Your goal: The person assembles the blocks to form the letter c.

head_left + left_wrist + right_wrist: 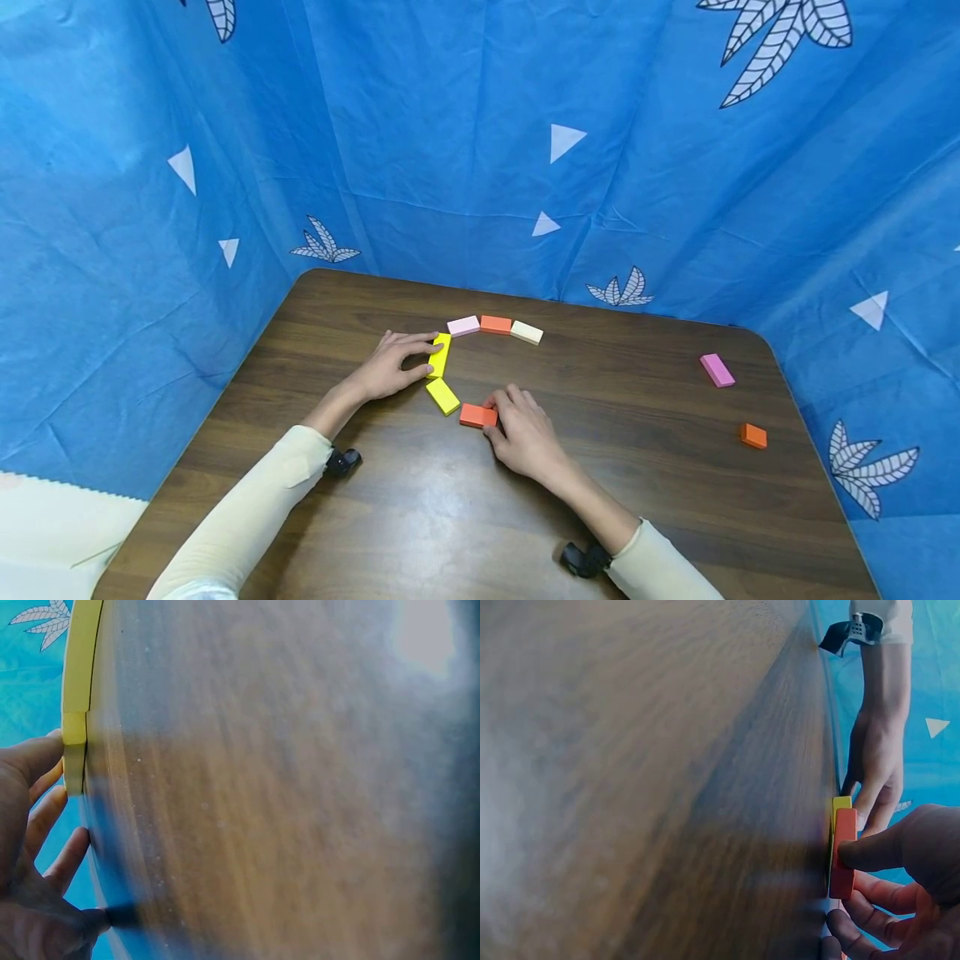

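Observation:
On the wooden table, my left hand holds the upper yellow block, fingertips by its far end and thumb by its near end. A second yellow block lies angled just below it. My right hand pinches a red-orange block between thumb and fingers, to the right of that second yellow one. The right wrist view shows the thumb pressed on the red-orange block. A pale pink block, another red-orange block and a cream block continue the curve at the top.
On the table's right side lie a pink block and an orange block, apart from the curve. A blue patterned cloth hangs behind the wooden table and along both sides.

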`<action>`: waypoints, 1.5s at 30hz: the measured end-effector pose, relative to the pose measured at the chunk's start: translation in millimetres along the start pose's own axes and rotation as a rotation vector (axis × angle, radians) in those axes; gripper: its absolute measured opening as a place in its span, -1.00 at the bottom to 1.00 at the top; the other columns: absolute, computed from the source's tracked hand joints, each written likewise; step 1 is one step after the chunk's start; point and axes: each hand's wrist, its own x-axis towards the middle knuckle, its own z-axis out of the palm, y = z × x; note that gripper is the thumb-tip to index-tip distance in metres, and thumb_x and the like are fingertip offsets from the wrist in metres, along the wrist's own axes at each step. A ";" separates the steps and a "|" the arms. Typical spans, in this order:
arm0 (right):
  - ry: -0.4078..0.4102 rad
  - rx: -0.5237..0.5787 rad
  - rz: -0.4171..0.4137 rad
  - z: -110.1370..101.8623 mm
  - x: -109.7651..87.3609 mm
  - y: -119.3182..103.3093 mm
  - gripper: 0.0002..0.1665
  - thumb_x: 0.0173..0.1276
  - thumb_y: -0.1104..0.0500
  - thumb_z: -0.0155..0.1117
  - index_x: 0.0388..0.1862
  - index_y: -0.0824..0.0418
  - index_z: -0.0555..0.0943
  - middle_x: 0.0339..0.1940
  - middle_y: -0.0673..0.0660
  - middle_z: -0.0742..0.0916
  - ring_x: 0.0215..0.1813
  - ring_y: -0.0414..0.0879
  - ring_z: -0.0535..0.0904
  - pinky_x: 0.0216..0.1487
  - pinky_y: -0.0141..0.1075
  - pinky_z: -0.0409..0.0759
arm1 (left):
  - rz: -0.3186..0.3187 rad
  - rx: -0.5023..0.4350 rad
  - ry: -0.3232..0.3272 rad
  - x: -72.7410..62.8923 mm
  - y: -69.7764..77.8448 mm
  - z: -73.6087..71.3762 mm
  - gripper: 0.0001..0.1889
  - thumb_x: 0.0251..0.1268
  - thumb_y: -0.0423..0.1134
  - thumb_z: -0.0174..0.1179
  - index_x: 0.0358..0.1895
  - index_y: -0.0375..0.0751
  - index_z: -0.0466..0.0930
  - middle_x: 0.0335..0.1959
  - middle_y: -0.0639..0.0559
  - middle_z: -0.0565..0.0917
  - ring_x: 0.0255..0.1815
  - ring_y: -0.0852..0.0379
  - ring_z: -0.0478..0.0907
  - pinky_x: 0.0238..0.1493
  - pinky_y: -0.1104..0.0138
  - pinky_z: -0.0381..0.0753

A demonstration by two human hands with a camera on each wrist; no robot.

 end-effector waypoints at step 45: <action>0.043 0.066 0.096 -7.3 -5.0 15.9 -0.54 0.41 -0.08 0.55 0.16 0.10 0.71 0.03 0.03 0.71 0.11 -0.01 0.58 0.17 -0.07 0.63 | 0.012 0.006 0.015 -0.6 -0.4 1.3 -0.51 0.59 -0.11 0.29 0.51 -0.01 0.59 0.68 -0.05 0.43 0.67 -0.29 0.30 0.71 -0.46 -0.24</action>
